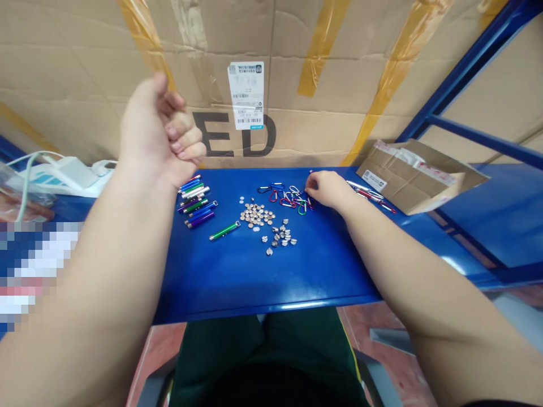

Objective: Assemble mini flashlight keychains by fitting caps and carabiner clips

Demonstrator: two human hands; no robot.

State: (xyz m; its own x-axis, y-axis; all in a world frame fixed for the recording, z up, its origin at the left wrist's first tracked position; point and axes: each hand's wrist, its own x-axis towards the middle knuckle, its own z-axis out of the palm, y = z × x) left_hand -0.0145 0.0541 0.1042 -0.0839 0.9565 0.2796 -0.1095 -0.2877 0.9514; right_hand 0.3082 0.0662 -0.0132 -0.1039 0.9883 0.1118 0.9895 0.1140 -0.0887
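My left hand (163, 127) is raised before the cardboard, its fingers curled in toward the palm and nothing visible in them. Down at the right edge of a pile of coloured carabiners (292, 198), my right hand (326, 189) has its fingertips bent together; whatever they pinch is hidden. Several small metal tubes like penlights (197, 200) lie in a row beneath the left wrist. A green penlight (224, 230) lies apart, nearer me. Between these and the carabiners are a heap of button cells (257, 215) and a group of small silver metal caps (282, 234).
Behind the blue table (237, 277) stands a large taped cardboard box (288, 113). An open small carton (411, 175) is at the right, with several slim pens (371, 195) beside it. A power strip (76, 175) with cables lies at the left. Blue metal posts (466, 73) rise at right.
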